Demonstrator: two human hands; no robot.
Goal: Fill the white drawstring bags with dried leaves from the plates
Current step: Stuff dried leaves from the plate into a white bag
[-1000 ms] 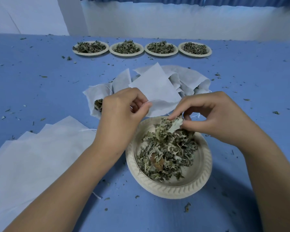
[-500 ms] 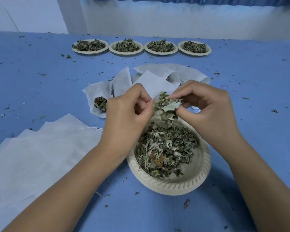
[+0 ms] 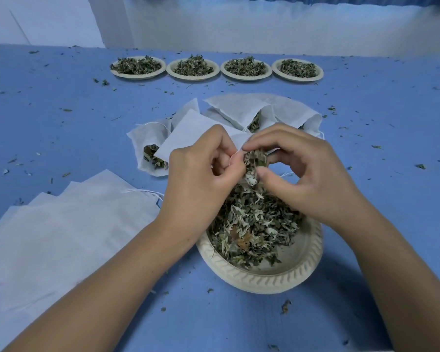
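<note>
My left hand (image 3: 201,179) pinches the mouth of a white drawstring bag (image 3: 188,133) held just above the near plate (image 3: 264,278). My right hand (image 3: 300,174) holds a pinch of dried leaves (image 3: 255,158) at that bag's opening, fingers touching the left thumb. The cream plate below holds a loose heap of dried leaves (image 3: 254,224). Behind the hands lie filled bags (image 3: 241,110), one at the left (image 3: 148,146) showing leaves at its mouth.
A stack of flat empty bags (image 3: 61,224) lies at the near left. Several plates of dried leaves (image 3: 137,67) stand in a row at the far side of the blue table (image 3: 391,123). Leaf crumbs are scattered over the cloth.
My right hand lifted a pinch of leaves from the plate up to the bag's mouth. The left hand stayed on the bag, which has tipped lower behind the hands.
</note>
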